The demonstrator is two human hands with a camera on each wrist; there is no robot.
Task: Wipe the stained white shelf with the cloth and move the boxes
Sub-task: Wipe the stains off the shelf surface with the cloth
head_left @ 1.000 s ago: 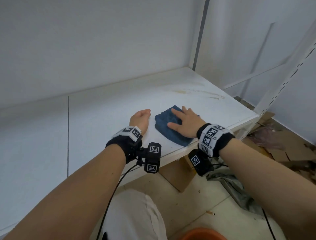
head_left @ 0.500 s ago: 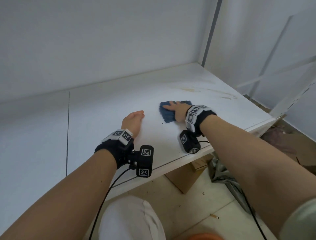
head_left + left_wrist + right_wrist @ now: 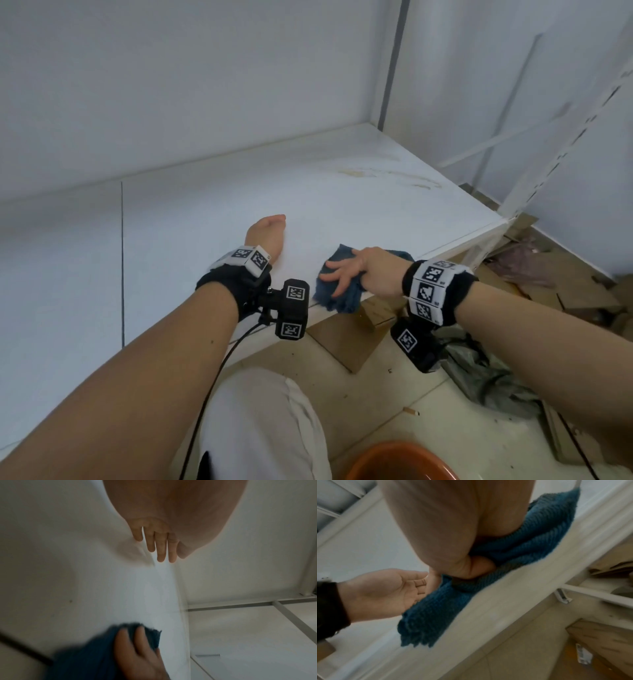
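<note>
Wiping is under way but, by my reading, far from finished: yellowish stains (image 3: 387, 176) remain on the far right of the white shelf (image 3: 212, 205), well apart from the blue cloth (image 3: 337, 284), which lies at the front edge and partly overhangs it. Right hand (image 3: 359, 270) presses the cloth with fingers spread. Left hand (image 3: 267, 234) rests on the shelf, fingers straight and together. Cardboard box (image 3: 346, 337) sits on the floor beneath, not yet moved. No writing is legible; its label is blurred.
</note>
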